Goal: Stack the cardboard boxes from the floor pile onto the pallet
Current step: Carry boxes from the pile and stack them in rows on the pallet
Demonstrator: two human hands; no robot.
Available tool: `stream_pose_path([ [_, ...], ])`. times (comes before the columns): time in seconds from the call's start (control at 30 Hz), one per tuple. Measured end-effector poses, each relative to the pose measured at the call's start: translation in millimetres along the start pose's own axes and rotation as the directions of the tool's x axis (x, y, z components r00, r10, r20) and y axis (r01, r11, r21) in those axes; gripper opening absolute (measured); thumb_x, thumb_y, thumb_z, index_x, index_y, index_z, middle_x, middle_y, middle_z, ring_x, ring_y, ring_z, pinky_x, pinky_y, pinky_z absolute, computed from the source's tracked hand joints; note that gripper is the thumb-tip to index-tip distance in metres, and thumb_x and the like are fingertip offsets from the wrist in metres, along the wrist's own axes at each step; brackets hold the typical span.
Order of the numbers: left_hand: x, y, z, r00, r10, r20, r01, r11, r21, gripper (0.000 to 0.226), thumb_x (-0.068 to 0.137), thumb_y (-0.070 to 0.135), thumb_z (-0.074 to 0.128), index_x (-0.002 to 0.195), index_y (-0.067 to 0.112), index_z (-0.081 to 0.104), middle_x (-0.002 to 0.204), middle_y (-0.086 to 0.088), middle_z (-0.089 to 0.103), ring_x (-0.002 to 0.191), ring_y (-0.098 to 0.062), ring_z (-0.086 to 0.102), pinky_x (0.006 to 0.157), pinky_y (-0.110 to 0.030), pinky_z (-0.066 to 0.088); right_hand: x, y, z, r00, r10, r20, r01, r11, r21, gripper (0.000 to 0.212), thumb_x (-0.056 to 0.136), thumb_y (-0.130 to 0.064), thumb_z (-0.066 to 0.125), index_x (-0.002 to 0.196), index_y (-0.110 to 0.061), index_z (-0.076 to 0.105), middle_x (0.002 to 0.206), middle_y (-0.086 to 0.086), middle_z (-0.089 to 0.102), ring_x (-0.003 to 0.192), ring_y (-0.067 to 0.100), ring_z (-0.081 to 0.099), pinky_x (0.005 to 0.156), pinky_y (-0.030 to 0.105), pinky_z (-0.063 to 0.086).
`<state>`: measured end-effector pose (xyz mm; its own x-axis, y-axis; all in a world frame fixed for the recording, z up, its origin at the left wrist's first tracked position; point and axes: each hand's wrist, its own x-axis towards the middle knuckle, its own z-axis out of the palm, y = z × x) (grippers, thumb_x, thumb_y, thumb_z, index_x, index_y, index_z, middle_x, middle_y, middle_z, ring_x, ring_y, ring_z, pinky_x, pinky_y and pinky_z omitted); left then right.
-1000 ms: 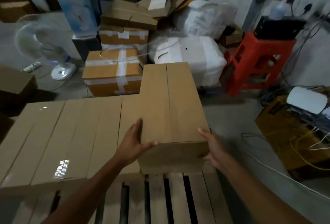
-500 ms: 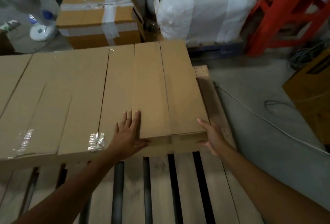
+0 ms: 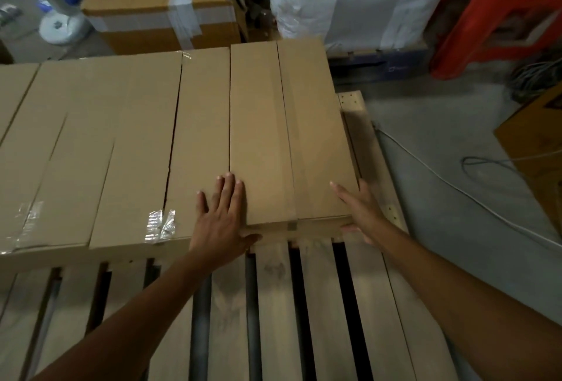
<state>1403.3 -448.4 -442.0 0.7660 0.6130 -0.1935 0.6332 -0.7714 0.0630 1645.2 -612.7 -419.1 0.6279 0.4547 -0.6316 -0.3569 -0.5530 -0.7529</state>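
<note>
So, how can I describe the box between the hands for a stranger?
Find the wooden pallet with its row of cardboard boxes. Take the box at the row's right end, between the left hand and right hand. Brown tape runs along its lid; the neighbours show clear tape.

Bare slats span the near half of the pale wooden pallet (image 3: 273,304), left edge to right edge. A row of flat brown cardboard boxes (image 3: 146,143) blocks its far half, leaving a narrow strip along the right edge.

Taped cardboard box (image 3: 273,137) on wooden pallet (image 3: 273,304), left hand (image 3: 222,222) flat alongside, right hand (image 3: 362,213) touching its corner
</note>
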Motion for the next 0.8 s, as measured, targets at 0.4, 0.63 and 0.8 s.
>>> stream_pose_path([
  [0.4, -3, -9, -2, 0.996, 0.084, 0.032, -0.084, 0.996, -0.013, 0.133, 0.068, 0.088, 0.056, 0.16, 0.008, 0.004, 0.167, -0.013, -0.007, 0.152, -0.022, -0.018, 0.122, -0.057, -0.003, 5, 22, -9, 0.993, -0.116, -0.004, 0.115, 0.989, -0.093, 0.122, 0.048, -0.08, 0.082, 0.15, -0.03, 0.038, 0.142, -0.002, 0.054, 0.122, 0.026, 0.059, 0.073, 0.052, 0.062],
  [0.63, -6, -4, -3, 0.99, 0.117, -0.083, -0.124, 0.989, -0.083, 0.105, 0.089, 0.085, 0.008, 0.157, 0.006, 0.011, 0.168, -0.01, -0.003, 0.156, -0.021, -0.007, 0.124, -0.055, 0.001, 5, 5, -11, 0.998, -0.057, 0.036, 0.061, 0.988, -0.141, 0.099, 0.057, -0.066, 0.086, 0.141, -0.028, 0.05, 0.131, -0.004, 0.064, 0.116, 0.023, 0.063, 0.082, 0.053, 0.06],
  [0.8, -7, -8, 0, 0.983, 0.129, -0.134, -0.148, 0.977, -0.15, 0.099, 0.093, 0.08, 0.013, 0.157, 0.006, 0.024, 0.168, -0.007, 0.008, 0.156, -0.018, -0.001, 0.125, -0.053, 0.003, 0, 1, -11, 0.998, 0.038, 0.048, -0.033, 0.995, -0.096, 0.067, 0.079, -0.037, 0.084, 0.135, -0.024, 0.051, 0.129, 0.0, 0.063, 0.113, 0.026, 0.062, 0.082, 0.056, 0.058],
])
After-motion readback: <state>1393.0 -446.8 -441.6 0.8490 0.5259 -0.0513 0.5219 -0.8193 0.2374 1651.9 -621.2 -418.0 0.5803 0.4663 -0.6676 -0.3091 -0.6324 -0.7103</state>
